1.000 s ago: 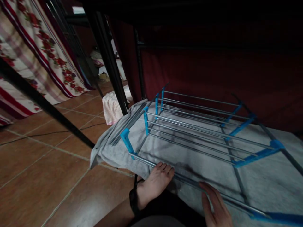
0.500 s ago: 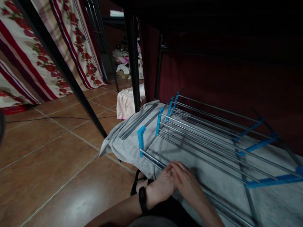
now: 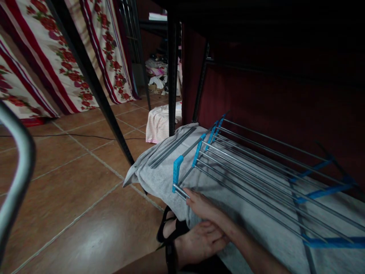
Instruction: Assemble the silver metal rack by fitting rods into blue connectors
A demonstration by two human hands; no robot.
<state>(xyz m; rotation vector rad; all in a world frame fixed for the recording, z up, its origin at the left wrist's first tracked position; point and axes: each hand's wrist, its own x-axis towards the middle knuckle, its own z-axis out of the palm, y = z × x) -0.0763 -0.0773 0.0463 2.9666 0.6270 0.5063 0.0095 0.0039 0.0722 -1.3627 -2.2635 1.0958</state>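
Note:
In the head view, a partly assembled clothes drying rack (image 3: 251, 178) with grey metal rods and blue plastic end pieces lies on a grey cloth. My right hand (image 3: 201, 205) is closed over the front pair of rods (image 3: 180, 191), close to the near blue corner piece (image 3: 177, 173). Below it, my left hand (image 3: 201, 239), with a dark band at the wrist, has its fingers curled against the underside of my right wrist. Whatever lies under those fingers is hidden. Several loose rods (image 3: 173, 148) rest on the cloth left of the rack.
A slanted black metal post (image 3: 92, 82) stands at left, and a dark frame hangs overhead. Behind the rack is a dark red cloth (image 3: 270, 114). A white curved tube (image 3: 19, 163) enters at the left edge. A cable (image 3: 71, 135) crosses the tiled floor.
My right hand has slid forward along the front rods toward the near blue corner. My left hand sits lower, back by the right wrist. The view has shifted left, bringing the white tube in.

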